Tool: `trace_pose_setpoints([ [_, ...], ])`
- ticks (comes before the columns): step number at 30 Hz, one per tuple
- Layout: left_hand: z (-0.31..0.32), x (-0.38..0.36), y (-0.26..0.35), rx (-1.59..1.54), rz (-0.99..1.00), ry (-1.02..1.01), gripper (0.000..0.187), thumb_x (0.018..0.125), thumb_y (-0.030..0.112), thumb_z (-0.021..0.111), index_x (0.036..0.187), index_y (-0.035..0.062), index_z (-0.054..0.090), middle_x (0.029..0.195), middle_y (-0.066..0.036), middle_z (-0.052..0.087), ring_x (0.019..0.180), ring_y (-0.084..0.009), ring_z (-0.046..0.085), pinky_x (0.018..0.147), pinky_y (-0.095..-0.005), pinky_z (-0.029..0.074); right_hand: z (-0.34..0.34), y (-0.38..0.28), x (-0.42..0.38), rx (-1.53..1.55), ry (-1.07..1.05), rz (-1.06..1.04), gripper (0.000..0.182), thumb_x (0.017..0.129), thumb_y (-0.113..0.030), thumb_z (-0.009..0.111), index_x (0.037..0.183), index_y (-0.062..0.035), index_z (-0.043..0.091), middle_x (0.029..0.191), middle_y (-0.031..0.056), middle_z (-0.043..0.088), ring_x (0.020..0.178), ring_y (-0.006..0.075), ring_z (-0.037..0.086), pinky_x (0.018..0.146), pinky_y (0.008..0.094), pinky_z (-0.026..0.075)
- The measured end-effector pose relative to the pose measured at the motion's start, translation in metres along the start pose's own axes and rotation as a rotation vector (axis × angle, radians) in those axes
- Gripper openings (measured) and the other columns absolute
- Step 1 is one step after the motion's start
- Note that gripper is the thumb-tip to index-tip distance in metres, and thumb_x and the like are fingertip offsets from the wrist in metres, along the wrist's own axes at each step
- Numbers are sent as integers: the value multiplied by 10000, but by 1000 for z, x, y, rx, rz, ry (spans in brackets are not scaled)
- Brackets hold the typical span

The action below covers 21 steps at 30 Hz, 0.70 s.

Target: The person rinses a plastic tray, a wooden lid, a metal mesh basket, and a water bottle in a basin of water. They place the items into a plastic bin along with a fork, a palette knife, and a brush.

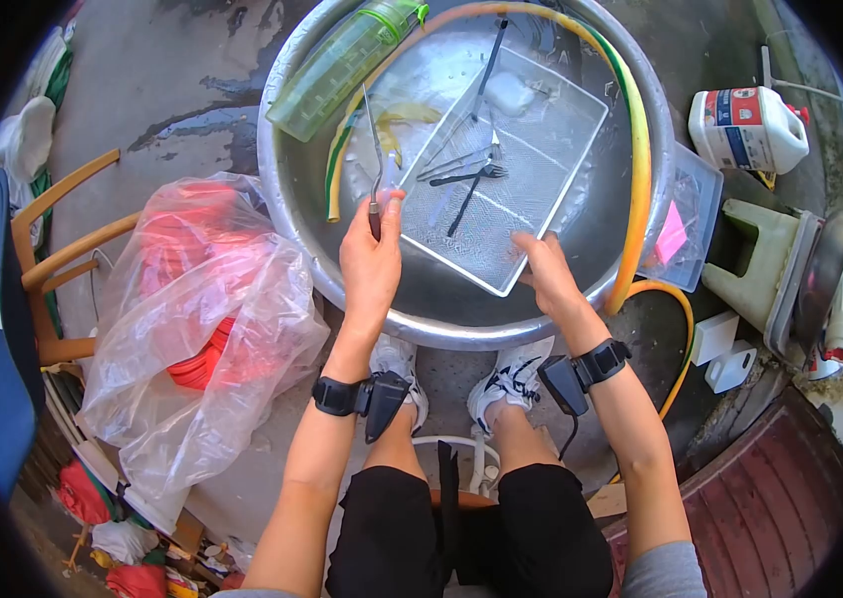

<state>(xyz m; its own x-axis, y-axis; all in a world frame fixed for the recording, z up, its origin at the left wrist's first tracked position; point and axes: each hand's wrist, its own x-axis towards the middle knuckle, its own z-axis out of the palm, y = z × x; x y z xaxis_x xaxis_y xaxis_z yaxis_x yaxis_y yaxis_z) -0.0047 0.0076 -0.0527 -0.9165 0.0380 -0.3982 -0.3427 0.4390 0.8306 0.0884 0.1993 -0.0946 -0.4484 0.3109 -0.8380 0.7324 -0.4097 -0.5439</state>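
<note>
My left hand [372, 261] is closed around a thin metal utensil [374, 149]; my right hand [545, 271] pinches the clear rectangular plastic tray [541, 140] in the round metal basin [441, 324], centre frame. I'd best keep the tray steady.

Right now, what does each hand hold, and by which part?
Left hand grips a fork by its handle end; right hand holds the mesh tray by its near corner.

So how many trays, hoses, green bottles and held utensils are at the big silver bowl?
tray: 1
hose: 1
green bottle: 1
utensil in the left hand: 1
Total: 4
</note>
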Motion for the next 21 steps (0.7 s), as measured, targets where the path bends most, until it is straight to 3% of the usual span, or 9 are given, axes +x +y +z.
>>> trace_pose_setpoints([
  [1,-1,-1,2,31,-1,-2,258,945,266,560,1050,43,637,666,-22,541,604,-104,468,578,-266,391,0,3,2,0,0,-1,429,820,-147,503,1192,62,462,1153,167,541,1061,287,539,919,461,438],
  [3,-2,-2,5,51,-4,4,264,942,276,567,1028,36,636,653,-26,532,593,-106,458,565,-270,383,1,10,6,-127,96,-210,426,782,-204,526,1070,108,501,1033,227,583,960,296,563,835,408,446],
  [7,-3,-3,10,110,26,6,270,935,290,576,972,30,639,603,-32,505,549,-103,430,523,-282,357,-4,6,-6,-182,81,-248,418,790,-198,498,1071,112,506,999,241,594,951,307,576,832,379,444],
  [11,-6,-5,19,140,68,16,267,934,290,578,961,32,644,573,-20,484,523,-97,406,503,-282,335,-5,10,-16,-272,104,-382,417,805,-173,460,1124,92,499,1018,252,610,944,332,599,847,390,445],
  [13,-8,-5,20,95,51,12,268,944,279,571,934,23,650,633,64,454,573,-31,340,510,-217,266,-2,8,-20,-290,126,-435,415,808,-161,448,1139,84,498,1027,256,614,949,343,604,852,394,445],
  [21,-21,-7,16,102,67,3,249,945,264,569,914,31,650,639,81,437,569,-19,329,503,-208,252,0,-7,-31,-377,140,-554,456,826,-134,456,1235,69,442,1095,274,590,1030,391,576,900,403,427],
])
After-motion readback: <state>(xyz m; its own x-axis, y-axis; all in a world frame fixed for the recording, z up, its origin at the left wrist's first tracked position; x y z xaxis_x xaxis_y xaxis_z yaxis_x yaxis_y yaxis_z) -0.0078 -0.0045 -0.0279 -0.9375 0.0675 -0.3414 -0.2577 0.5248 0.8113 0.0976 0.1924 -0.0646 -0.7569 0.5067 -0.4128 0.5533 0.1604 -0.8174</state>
